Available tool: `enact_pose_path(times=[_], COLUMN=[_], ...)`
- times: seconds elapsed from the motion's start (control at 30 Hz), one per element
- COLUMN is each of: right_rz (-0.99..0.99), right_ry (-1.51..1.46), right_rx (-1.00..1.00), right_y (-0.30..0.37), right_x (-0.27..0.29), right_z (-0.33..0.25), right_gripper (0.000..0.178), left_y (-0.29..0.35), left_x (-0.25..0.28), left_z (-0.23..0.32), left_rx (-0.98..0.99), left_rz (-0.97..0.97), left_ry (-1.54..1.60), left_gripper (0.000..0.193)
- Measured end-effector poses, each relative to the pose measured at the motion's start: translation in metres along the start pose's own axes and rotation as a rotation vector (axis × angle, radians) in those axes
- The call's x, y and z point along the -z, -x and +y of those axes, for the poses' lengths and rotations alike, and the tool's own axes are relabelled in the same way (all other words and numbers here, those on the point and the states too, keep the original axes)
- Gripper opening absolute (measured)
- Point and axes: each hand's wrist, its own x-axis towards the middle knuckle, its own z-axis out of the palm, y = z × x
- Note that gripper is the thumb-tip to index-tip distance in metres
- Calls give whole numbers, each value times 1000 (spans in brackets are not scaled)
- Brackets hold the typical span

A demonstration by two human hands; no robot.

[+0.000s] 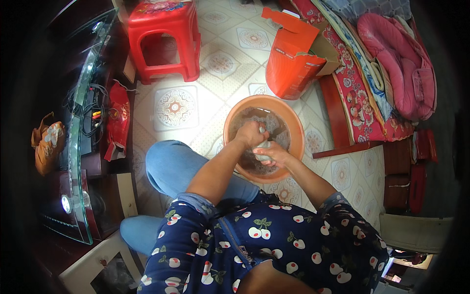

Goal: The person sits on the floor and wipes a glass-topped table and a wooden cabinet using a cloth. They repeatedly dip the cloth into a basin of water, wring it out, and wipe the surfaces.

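Note:
An orange-brown plastic basin (pixel 296 128) stands on the floor before me, holding murky water (pixel 259 113) with suds on it. Over the basin, my left hand (pixel 250 135) is closed round the upper end of a wadded, pale grey-white cloth (pixel 263 149). Just below and to the right, my right hand (pixel 277 155) grips the cloth's lower end. Only a small part of the bundle shows between my fingers, so its full shape is hidden.
A red plastic stool (pixel 191 49) stands at far left, and an open orange cardboard box (pixel 293 59) just beyond the basin. Right is a bed with a floral red cover (pixel 355 105) and folded pink bedding (pixel 399 63). A glass-edged cabinet (pixel 78 147) lines the left.

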Motion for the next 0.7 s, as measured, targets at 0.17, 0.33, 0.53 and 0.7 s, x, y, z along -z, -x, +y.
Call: enact_pose_path(times=[0.17, 0.33, 0.53, 0.7], right_rz=[308, 363, 212, -7], right_ry=[348, 692, 116, -307], right_rx=[13, 241, 124, 116], right_y=[-16, -28, -21, 2], right_x=[-6, -11, -28, -14], right_z=[11, 23, 14, 4], right_gripper=[24, 31, 27, 45], left_y=[3, 5, -3, -5], left_x=[2, 3, -3, -6], left_z=[11, 14, -23, -37], left_rx=[98, 271, 222, 13], left_rz=[-39, -92, -127, -42], left_ry=[-244, -329, -128, 398], left_gripper=[34, 38, 54, 66])
